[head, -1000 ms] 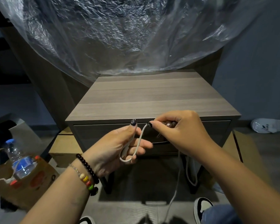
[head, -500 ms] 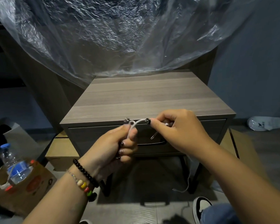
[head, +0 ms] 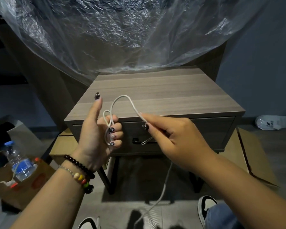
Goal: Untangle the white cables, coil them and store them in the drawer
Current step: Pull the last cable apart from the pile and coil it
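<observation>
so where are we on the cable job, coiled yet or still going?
Done: a few loops of white cable sit round the left hand's fingers. In hand: right hand pinches the next stretch, arched between the hands. Left: the tail hangs to the floor; the drawer is shut.

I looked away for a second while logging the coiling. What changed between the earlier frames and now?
The left hand still grips the white cable, now with a new loop around its curled fingers. The right hand drew apart rightward, raising an arch of cable between them. The drawer stays shut.

Dim room: plastic sheet [head: 122, 38] drapes behind a wooden nightstand [head: 155, 90].
</observation>
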{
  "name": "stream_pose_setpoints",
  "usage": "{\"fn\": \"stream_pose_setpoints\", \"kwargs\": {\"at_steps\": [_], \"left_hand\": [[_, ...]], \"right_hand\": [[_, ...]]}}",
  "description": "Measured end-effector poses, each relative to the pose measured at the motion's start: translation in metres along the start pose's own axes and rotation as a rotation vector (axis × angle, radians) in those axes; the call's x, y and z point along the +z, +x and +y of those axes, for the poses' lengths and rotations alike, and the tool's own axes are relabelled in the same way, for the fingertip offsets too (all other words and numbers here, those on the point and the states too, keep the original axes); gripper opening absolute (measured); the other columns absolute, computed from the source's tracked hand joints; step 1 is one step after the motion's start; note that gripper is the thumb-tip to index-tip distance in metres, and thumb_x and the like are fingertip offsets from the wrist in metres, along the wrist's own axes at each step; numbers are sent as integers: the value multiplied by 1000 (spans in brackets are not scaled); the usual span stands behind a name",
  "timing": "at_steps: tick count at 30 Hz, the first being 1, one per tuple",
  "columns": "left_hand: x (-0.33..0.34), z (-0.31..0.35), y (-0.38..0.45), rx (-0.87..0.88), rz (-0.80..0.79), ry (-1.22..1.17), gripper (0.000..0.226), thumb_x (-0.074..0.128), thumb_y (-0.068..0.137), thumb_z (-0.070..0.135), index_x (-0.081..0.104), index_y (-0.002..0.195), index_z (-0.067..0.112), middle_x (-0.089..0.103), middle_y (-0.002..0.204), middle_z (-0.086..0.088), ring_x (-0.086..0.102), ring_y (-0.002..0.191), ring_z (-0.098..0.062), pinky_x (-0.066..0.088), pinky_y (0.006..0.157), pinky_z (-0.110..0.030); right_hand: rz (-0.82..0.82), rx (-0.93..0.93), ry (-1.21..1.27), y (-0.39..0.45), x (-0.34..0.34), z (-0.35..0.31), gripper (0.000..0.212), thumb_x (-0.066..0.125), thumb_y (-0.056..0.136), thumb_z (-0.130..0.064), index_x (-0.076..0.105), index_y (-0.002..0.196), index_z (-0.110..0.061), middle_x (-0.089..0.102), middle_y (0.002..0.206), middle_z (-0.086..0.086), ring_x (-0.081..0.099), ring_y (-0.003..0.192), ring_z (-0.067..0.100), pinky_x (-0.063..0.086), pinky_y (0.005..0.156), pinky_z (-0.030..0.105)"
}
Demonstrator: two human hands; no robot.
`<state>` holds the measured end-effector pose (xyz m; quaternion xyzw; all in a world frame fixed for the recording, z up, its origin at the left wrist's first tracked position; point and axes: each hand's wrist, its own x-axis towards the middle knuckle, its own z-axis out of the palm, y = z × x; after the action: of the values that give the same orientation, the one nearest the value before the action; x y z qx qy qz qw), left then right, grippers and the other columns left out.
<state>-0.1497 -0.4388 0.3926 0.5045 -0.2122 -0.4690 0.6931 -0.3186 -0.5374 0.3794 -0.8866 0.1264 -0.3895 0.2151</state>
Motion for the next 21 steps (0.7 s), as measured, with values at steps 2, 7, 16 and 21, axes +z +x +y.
{"fn": "stream_pose_setpoints", "kwargs": {"at_steps": [2, 7, 16, 21], "left_hand": [[1, -1, -1, -13, 0, 45, 53, 50, 71, 72, 48, 71, 19, 32, 63, 1, 31, 50, -11, 22, 47, -22], [3, -2, -2, -16, 41, 157, 50, 63, 71, 65, 49, 82, 17, 40, 67, -1, 38, 58, -14, 31, 55, -26], [8, -11, 5, 6, 59, 210, 15, 52, 94, 28, 44, 86, 19, 37, 64, 0, 35, 48, -9, 29, 43, -18], [4, -6, 8, 4, 83, -28, 36, 31, 100, 48, 43, 92, 16, 36, 64, 1, 35, 49, -9, 28, 47, -21]], "right_hand": [[-51, -41, -124, -3, 5, -2, 42, 42, 92, -34, 58, 131, -29, 74, 90, -3, 69, 74, 19, 55, 60, 39], [-149, -170, -366, -7, 15, -12, 41, 53, 84, -28, 63, 123, -29, 65, 62, -6, 59, 48, 17, 42, 41, 25], [-269, -229, -456, -14, 26, -24, 45, 81, 67, -26, 69, 111, -25, 55, 52, -7, 45, 36, 14, 27, 36, 18], [-300, -208, -453, -16, 24, -26, 18, 62, 85, -32, 69, 101, -28, 58, 55, -9, 49, 40, 13, 28, 38, 19]]}}
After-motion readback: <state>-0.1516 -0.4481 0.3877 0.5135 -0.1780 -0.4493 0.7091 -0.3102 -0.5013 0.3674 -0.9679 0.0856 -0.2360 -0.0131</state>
